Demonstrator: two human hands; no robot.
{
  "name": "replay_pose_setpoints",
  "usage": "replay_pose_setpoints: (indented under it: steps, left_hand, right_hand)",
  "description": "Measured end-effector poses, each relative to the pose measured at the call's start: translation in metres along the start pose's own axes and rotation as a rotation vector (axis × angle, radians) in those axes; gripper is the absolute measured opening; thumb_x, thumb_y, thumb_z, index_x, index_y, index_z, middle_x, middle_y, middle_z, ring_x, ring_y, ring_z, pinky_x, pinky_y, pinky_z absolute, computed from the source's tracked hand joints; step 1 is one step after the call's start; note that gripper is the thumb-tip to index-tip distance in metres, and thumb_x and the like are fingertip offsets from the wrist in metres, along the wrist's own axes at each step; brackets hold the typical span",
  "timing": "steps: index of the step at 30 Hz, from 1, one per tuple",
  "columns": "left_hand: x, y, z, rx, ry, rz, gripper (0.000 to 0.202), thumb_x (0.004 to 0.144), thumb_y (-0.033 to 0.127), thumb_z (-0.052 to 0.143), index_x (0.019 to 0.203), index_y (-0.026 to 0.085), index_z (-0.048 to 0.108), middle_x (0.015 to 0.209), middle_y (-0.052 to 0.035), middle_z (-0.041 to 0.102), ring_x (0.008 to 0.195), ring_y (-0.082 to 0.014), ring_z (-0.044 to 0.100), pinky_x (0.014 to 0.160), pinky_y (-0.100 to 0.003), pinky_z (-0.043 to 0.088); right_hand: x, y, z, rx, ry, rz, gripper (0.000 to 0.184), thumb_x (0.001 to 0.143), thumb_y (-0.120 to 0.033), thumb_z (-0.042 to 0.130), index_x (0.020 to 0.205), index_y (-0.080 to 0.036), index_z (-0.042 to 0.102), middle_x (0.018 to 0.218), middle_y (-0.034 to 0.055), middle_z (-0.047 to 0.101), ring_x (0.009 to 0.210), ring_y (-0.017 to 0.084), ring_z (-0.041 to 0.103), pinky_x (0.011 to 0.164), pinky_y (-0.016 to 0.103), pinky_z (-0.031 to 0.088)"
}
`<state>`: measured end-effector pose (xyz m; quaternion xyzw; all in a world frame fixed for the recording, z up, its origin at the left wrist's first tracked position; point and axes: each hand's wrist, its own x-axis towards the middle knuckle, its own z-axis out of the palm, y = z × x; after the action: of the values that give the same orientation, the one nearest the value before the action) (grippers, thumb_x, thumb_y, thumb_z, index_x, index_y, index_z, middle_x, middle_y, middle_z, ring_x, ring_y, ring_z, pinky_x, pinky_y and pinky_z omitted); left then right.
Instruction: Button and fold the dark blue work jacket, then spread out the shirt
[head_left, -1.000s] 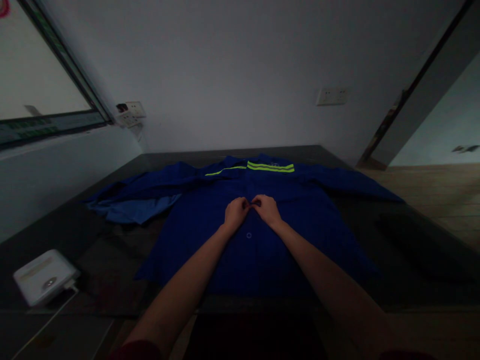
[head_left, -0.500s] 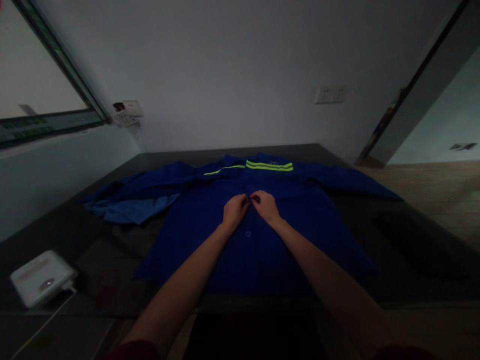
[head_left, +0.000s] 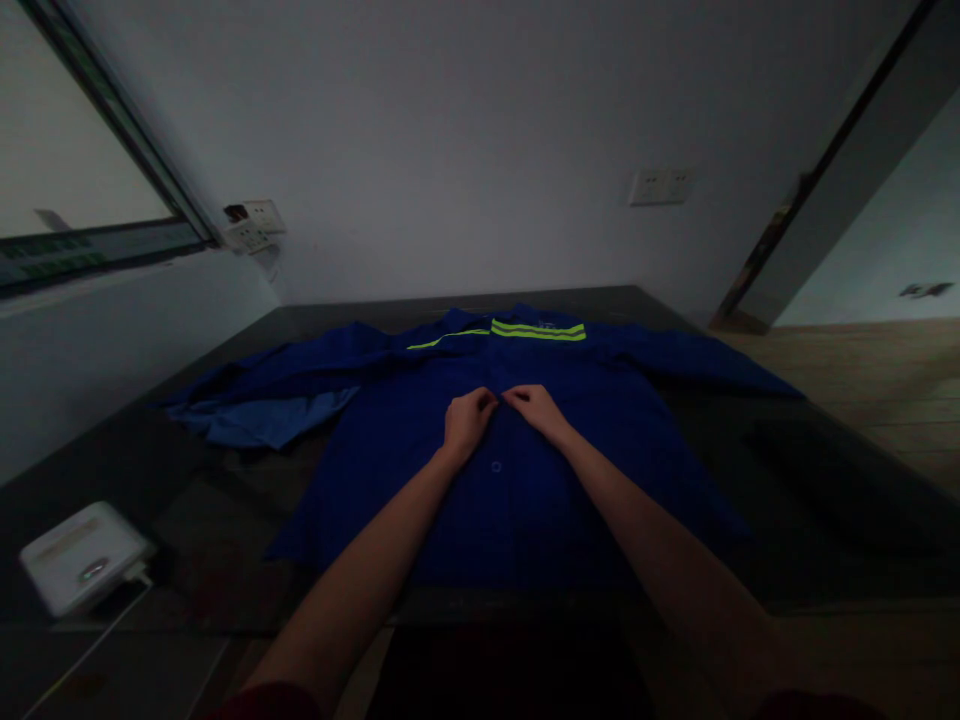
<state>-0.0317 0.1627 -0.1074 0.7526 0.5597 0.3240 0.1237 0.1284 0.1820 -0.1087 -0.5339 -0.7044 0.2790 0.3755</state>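
Blue work shirt (head_left: 570, 450) spread mid-frame, left hand (head_left: 468, 420) and right hand (head_left: 538, 410) pinched narrow over its front, hold on cloth unclear

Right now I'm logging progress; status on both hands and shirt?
Left hand, right hand: pinched at front placket. Blue work shirt: spread out, face up. White corded device: left, apart from shirt.

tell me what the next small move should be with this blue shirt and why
Probably bring the left hand and right hand down to the round button below them and check whether it is fastened, which I can't tell here. Both hands sit close together higher up the middle front of the shirt, while that button shows in plain view with neither hand on it.
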Motion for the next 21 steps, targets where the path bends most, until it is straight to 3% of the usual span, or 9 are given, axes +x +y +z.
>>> replay_pose_setpoints:
  steps: [3, 6, 13, 21]
  left_hand:
    - [0.0019, -0.0042, 0.0035, -0.064, 0.031, 0.015, 0.008, 0.083, 0.025, 0.058, 0.084, 0.022, 0.065, 0.084, 0.0003, 0.070, 0.078, -0.0145, 0.063, 0.069, -0.022, 0.043]
    - [0.0028, -0.0063, 0.0052, -0.096, 0.032, 0.028, 0.008, 0.082, 0.024, 0.058, 0.083, 0.021, 0.065, 0.082, 0.0005, 0.070, 0.075, -0.0137, 0.063, 0.068, -0.022, 0.043]
    - [0.0028, -0.0072, 0.0045, -0.151, 0.021, 0.035, 0.007, 0.081, 0.019, 0.059, 0.082, 0.020, 0.066, 0.080, 0.0001, 0.070, 0.074, -0.0135, 0.064, 0.067, -0.020, 0.044]
    - [0.0004, 0.0013, 0.0003, -0.207, 0.048, 0.024, 0.010, 0.080, 0.016, 0.059, 0.084, 0.020, 0.067, 0.081, -0.0013, 0.071, 0.076, -0.0149, 0.065, 0.067, -0.022, 0.045]
  right_hand:
    - [-0.0003, 0.0013, -0.0005, 0.033, -0.013, 0.020, 0.033, 0.087, -0.023, 0.041, 0.091, -0.013, 0.072, 0.074, 0.0034, 0.071, 0.066, 0.015, 0.064, 0.060, 0.023, 0.048]
    - [-0.0011, 0.0028, 0.0011, 0.039, -0.013, 0.034, 0.027, 0.082, -0.017, 0.046, 0.093, -0.012, 0.070, 0.069, 0.0024, 0.070, 0.059, 0.013, 0.062, 0.055, 0.021, 0.046]
    - [-0.0046, -0.0019, 0.0033, -0.019, 0.033, -0.051, 0.015, 0.071, -0.011, 0.062, 0.081, -0.017, 0.070, 0.079, 0.0037, 0.070, 0.075, 0.016, 0.064, 0.073, 0.026, 0.047]
    - [-0.0059, -0.0031, -0.0035, -0.109, 0.032, -0.232, 0.015, 0.073, -0.009, 0.061, 0.084, -0.017, 0.066, 0.079, 0.0026, 0.067, 0.072, 0.015, 0.061, 0.069, 0.025, 0.045]
